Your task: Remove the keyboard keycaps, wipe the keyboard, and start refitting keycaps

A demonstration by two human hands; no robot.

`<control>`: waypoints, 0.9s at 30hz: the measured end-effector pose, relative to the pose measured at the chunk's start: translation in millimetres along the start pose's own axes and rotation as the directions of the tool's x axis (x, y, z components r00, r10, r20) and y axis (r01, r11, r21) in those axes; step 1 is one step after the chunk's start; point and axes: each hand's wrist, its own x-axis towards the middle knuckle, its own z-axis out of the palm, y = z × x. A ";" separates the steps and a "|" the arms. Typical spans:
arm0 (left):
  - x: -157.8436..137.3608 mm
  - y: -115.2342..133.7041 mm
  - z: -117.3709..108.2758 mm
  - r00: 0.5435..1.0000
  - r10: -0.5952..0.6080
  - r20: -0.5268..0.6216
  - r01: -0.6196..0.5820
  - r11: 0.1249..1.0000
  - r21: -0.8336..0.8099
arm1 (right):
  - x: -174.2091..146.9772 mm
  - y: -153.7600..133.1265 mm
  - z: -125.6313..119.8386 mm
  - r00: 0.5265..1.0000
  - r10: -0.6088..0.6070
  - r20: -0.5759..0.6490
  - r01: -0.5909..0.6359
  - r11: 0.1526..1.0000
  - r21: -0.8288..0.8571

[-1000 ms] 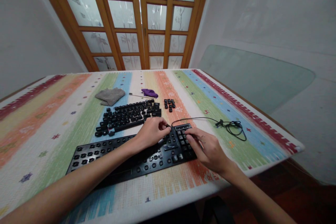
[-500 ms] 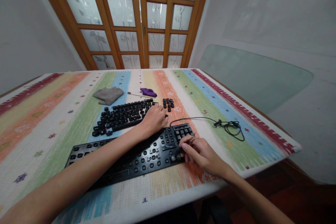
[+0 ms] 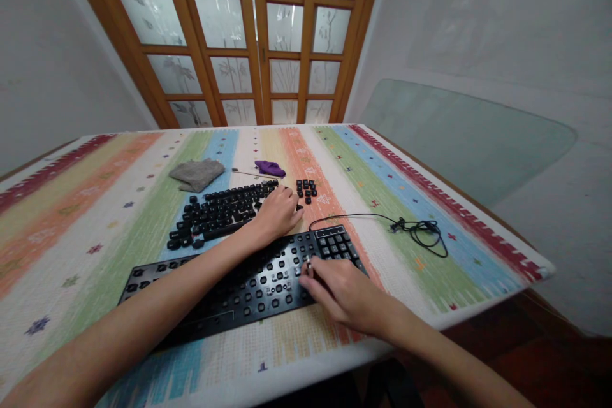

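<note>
While the right hand (image 3: 347, 293) rests on the keyboard (image 3: 239, 284) near its right end, fingertips pressed together on a keycap at about the arrow cluster, the left hand (image 3: 277, 211) lies loosely curled over the right end of the loose keys (image 3: 220, 213) beyond. Keyboard's long axis runs left to right, slightly skewed; bare switch posts lie left of the right hand. Small key cluster (image 3: 307, 189), cable (image 3: 411, 229), grey cloth (image 3: 197, 173) and purple cloth (image 3: 270, 168) lie farther out.

Soft daylight coming through the frosted glass door (image 3: 268, 38) behind the desk (image 3: 430, 204), room staying dim and evenly lit, faint shadows lying under the hands, wide-angle lens bending walls at the edges, focus holding sharp.
</note>
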 end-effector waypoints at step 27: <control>24.3 -1.8 24.4 0.991 0.134 -0.009 -0.132 0.982 0.133 | 69.3 103.8 -44.5 0.977 0.169 -0.134 -0.159 0.984 0.084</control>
